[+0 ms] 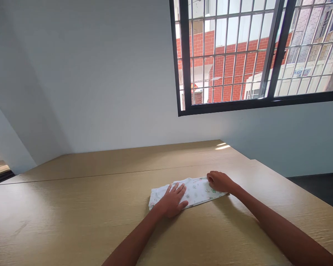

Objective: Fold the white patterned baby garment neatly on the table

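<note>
A folded white cloth [195, 190] with small green and pink prints lies long and narrow on the wooden table. It looks like a small garment, though the folds hide its exact kind. My left hand [172, 201] rests flat on its left part, fingers spread and palm down. At the right end, my right hand [218, 181] is closed, its curled fingers gripping the cloth near the far edge. Both hands cover parts of the print.
The pale wooden tabletop [72, 214] has a seam running across its far part. Behind it stands a white wall [113, 81] with a barred, black-framed window [227, 107] at upper right. Dark floor [319, 188] shows past the table's right edge.
</note>
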{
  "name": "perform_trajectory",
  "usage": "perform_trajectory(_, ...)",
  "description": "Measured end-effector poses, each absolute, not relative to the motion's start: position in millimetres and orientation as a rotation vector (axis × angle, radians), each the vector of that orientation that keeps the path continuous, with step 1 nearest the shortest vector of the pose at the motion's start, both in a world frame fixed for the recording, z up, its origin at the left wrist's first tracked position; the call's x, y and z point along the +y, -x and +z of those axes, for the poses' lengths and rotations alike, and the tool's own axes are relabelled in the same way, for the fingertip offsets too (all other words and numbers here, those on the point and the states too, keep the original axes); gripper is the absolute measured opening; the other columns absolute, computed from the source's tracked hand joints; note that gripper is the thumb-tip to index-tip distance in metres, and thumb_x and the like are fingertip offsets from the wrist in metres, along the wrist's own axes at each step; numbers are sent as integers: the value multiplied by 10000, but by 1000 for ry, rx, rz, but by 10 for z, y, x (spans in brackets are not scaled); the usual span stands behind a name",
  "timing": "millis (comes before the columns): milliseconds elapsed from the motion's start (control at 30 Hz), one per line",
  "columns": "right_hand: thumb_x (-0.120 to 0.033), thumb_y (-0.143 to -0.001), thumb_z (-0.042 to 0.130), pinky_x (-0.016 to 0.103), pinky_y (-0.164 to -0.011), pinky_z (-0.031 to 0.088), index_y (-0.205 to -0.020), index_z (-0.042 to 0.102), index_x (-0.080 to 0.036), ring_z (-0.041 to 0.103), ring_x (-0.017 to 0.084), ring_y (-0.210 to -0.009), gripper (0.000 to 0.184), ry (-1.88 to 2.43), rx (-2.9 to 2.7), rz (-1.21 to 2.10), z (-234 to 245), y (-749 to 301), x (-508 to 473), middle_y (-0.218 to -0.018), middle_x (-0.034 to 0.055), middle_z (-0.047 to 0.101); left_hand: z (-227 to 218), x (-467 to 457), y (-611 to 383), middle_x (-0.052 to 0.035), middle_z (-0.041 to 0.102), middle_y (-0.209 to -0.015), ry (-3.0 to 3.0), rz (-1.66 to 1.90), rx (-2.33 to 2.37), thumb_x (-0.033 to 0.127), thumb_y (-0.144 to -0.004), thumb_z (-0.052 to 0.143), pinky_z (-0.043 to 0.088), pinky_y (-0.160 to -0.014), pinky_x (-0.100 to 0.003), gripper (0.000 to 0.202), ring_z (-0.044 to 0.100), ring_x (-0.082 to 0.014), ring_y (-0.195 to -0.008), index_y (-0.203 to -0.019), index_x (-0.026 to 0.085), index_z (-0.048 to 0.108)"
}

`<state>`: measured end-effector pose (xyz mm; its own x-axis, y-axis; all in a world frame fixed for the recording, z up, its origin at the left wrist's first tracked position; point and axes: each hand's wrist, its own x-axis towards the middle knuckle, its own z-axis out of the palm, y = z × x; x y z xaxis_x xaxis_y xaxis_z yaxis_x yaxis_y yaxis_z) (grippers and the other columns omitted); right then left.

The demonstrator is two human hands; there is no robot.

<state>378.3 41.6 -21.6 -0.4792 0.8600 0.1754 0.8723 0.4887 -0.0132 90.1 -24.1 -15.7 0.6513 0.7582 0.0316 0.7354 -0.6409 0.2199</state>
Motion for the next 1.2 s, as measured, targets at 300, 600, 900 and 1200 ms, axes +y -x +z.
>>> perform_trajectory(300,-221,-975,616,299,-715,503,-944,576,-118,542,169,-770,116,1074,-2725,85,-172,-3623,260,-911,38,534,-148,-252,-909,-121,251,-1481,-2679,207,1208,385,-955,495,188,-1106,-619,502,220,-342,-1360,-1394,211,321)
perform_trajectory(600,-287,-985,603,282,-667,488,-966,565,-122,526,164,-728,170,1067,-2738,150,-193,-3832,410,-865,31,516,-176,-239,-881,-120,248,-1482,-2688,192,1206,396,-957,486,176,-1109,-616,510,210,-340,-1364,-1401,215,309)
perform_trajectory(900,-265,-991,596,281,-668,492,-901,561,-117,527,160,-718,177,1211,-2691,21,-239,-3879,466,-836,24,515,-181,-231,-892,-120,238,-1486,-2689,184,1215,392,-956,490,175,-1109,-618,510,210,-342,-1363,-1399,212,312)
perform_trajectory(1200,-264,-981,604,289,-690,485,-923,561,-123,524,165,-743,158,1042,-2725,95,-167,-3669,276,-874,31,518,-151,-247,-889,-120,248,-1481,-2678,199,1201,392,-953,495,176,-1109,-618,510,210,-342,-1363,-1397,214,316)
